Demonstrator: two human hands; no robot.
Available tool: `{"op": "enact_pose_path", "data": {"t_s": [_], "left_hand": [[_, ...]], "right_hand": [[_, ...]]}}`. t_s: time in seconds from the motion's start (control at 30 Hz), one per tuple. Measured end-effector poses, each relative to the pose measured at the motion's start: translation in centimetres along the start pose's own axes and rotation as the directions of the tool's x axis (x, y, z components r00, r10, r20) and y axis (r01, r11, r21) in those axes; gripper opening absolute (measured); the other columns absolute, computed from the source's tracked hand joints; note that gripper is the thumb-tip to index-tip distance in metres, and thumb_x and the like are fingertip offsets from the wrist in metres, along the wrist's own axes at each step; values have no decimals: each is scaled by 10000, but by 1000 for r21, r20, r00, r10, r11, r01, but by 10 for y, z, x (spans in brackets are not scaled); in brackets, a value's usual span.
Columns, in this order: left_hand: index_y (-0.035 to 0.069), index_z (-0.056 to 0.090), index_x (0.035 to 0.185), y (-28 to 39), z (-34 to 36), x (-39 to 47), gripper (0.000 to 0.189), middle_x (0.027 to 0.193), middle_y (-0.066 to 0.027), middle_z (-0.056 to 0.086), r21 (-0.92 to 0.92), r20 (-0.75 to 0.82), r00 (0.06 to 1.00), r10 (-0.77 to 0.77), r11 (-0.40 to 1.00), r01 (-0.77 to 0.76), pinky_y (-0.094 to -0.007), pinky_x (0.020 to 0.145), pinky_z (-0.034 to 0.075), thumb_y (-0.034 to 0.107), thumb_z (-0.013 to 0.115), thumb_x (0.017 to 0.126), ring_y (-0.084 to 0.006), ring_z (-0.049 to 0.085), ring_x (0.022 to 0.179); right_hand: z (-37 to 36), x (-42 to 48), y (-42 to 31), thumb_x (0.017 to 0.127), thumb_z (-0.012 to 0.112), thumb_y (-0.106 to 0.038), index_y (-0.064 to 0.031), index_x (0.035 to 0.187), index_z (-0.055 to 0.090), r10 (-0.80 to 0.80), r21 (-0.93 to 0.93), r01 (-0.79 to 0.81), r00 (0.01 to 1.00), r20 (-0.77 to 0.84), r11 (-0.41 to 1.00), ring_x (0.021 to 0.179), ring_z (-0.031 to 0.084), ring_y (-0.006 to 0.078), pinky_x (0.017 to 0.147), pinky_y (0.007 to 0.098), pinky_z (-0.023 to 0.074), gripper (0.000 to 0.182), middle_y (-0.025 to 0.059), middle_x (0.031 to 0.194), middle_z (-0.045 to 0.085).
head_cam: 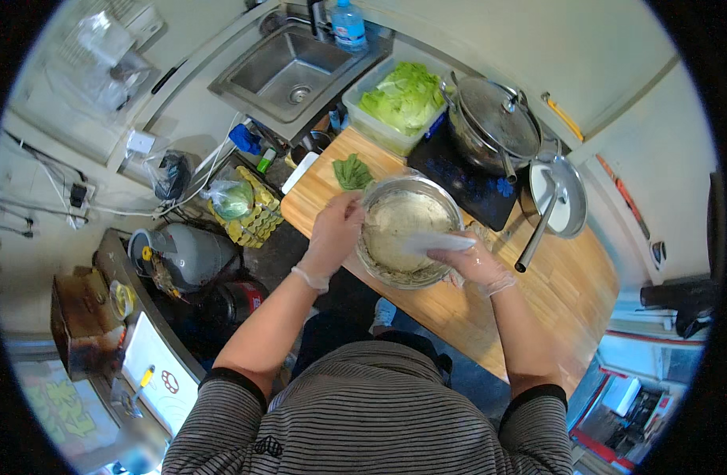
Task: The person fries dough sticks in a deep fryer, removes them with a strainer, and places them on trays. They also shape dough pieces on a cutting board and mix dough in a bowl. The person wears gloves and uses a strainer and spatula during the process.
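A round stainless steel bowl stands on the wooden worktop, with a pale, smooth mass, perhaps dough or batter, inside and residue smeared around its wall. My left hand, in a clear disposable glove, grips the bowl's left rim. In my right hand, also gloved, is a flat white scraper, blurred by motion, over the right half of the bowl. Which part of the scraper's edge touches the mass, I cannot tell. Just beyond my left hand a green leaf lies on the worktop.
Behind the bowl are a plastic tub of lettuce and a lidded pot on a black cooktop. A pan of white liquid holds a ladle, its handle jutting over the wooden worktop. A gas cylinder stands left.
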State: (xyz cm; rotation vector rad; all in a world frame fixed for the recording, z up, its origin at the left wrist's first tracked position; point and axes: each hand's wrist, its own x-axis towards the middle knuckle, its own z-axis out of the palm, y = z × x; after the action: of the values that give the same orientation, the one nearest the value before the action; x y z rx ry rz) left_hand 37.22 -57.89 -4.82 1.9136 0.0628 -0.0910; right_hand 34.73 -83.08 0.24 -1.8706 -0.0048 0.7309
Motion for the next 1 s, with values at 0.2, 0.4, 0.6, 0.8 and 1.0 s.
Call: {"op": "enact_pose_path", "data": {"t_s": [0.2,0.4,0.6,0.8,1.0], "left_hand": [[-35,586,921,-35,7,26,241,672,-110,604,340,198,909,-367,896,287,-305,590,497,199,532,902,-190,619,598],[-32,614,903,-52,13,25,241,669,-105,617,10,208,891,-403,912,410,-303,468,503,191,522,896,-176,605,519],[-7,581,928,-59,3,28,210,681,-72,626,-173,452,739,-500,764,622,-281,440,538,186,500,928,-150,604,480],[-7,554,1002,-77,-3,30,229,769,-86,626,-163,552,715,-428,786,597,-284,459,550,187,440,963,-158,629,555],[-2,507,1031,-80,0,36,215,797,-101,597,-168,576,738,-351,833,528,-291,491,557,167,384,979,-174,627,568]], "right_hand": [[8,27,79,773,646,23,-87,1059,678,-426,-189,488,856,292,852,967,637,261,835,335,499,308,109,1030,673],[45,48,83,778,617,16,-80,1114,651,-416,-174,464,874,252,869,983,622,312,861,353,485,351,134,1040,662],[94,65,63,832,603,-84,-20,1084,627,-201,-148,185,975,-98,971,931,629,335,822,380,480,261,206,1003,645],[135,92,68,814,567,-49,0,1003,639,-177,5,203,868,-465,979,860,633,367,760,411,492,208,229,882,648],[149,146,49,767,590,-156,37,885,645,59,-103,-204,659,-750,973,754,624,430,692,460,503,233,266,792,629]]}}
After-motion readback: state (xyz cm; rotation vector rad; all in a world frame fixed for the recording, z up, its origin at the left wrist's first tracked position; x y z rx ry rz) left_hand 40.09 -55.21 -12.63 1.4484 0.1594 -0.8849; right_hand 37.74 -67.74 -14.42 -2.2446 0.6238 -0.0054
